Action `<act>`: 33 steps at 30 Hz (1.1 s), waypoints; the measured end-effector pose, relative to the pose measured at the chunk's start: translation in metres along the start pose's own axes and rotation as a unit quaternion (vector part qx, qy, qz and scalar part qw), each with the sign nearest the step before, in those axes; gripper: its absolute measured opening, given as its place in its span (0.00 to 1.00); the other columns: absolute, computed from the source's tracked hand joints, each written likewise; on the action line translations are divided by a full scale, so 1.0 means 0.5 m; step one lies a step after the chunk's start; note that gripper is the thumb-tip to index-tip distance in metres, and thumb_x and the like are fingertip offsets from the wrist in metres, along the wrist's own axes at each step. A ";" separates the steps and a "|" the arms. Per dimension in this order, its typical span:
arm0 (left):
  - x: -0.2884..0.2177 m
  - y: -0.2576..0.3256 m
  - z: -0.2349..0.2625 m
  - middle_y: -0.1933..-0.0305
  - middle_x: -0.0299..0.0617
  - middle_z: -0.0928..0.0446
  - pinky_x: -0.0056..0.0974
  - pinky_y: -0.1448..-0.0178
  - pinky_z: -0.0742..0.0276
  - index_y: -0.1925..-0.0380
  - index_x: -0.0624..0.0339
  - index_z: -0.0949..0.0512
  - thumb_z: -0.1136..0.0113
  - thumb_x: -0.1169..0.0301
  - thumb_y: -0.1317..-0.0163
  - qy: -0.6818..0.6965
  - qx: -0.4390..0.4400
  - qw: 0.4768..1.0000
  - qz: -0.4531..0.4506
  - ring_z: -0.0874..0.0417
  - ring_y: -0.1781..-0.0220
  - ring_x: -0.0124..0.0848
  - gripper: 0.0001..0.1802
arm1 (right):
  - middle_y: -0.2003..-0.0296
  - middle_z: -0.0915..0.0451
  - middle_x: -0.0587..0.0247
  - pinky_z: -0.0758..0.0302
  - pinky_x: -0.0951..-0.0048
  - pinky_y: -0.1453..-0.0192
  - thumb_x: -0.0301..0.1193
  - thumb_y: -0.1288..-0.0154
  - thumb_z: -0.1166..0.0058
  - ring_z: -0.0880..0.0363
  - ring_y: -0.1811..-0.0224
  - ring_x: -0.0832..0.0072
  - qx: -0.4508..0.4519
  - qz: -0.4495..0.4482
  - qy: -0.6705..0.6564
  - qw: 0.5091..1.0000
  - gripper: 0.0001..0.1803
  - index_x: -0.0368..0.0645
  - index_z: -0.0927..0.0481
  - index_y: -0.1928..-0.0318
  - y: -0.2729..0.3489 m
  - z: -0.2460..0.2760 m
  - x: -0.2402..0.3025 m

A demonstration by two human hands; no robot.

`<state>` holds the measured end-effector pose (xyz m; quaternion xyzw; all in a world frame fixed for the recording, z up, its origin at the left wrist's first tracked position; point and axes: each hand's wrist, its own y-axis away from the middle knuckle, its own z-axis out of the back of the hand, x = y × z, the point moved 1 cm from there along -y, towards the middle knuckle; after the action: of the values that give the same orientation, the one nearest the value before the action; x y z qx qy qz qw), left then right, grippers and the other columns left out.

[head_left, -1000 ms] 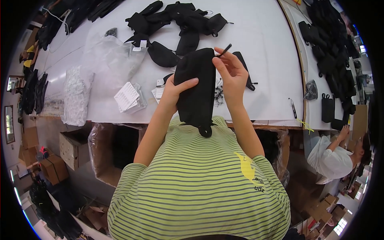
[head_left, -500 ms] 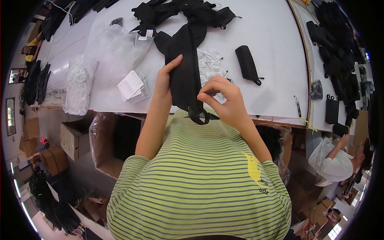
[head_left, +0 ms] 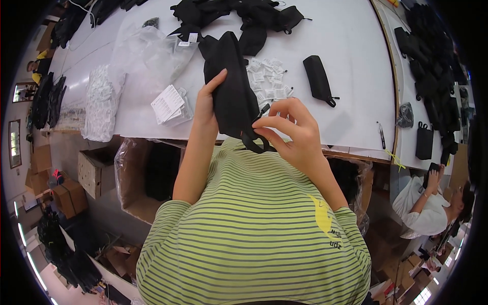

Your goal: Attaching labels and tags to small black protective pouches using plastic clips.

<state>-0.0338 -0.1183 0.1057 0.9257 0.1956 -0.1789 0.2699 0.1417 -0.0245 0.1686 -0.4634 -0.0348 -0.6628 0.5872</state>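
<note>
A long black zip pouch point(head_left: 231, 96) is held up over the table's near edge, tilted, with a loop at its lower end. My left hand point(head_left: 207, 101) grips its left side, thumb across the front and the other fingers hidden behind. At the lower right edge, the thumb and forefinger of my right hand point(head_left: 295, 127) pinch the pouch by its zip end; the exact bit between the fingertips is too small to make out. A dark zip pull point(head_left: 263, 110) sticks out just above those fingertips. Another black pouch point(head_left: 317, 79) lies on the table to the right.
Small white labels point(head_left: 269, 76) lie loose beyond my right hand. To the left are a stack of printed cards point(head_left: 170, 105), a clear plastic bag point(head_left: 168, 56) and a white bundle point(head_left: 101, 104). More black pouches point(head_left: 203, 15) are heaped at the far side. A co-worker point(head_left: 424, 203) sits at right.
My right hand has shifted slightly right and its fingers have opened out a little. The zip pull now stands out from the pouch. The pouch has tilted slightly in my left hand.
</note>
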 end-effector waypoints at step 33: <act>-0.023 -0.036 -0.026 0.64 0.42 0.20 0.33 0.61 0.18 0.55 0.65 0.26 0.40 0.71 0.41 -0.084 0.005 0.994 -0.069 0.17 0.67 0.31 0.15 | 0.73 0.26 0.67 0.29 0.71 0.70 0.23 0.47 0.41 0.25 0.73 0.69 0.073 -0.074 -0.057 0.993 0.05 0.42 0.22 0.69 -0.058 0.018 -0.009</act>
<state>-0.0488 -0.1001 0.1132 0.8930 0.2352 -0.2749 0.2677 0.1229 -0.0069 0.1849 -0.4526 -0.1503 -0.6724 0.5660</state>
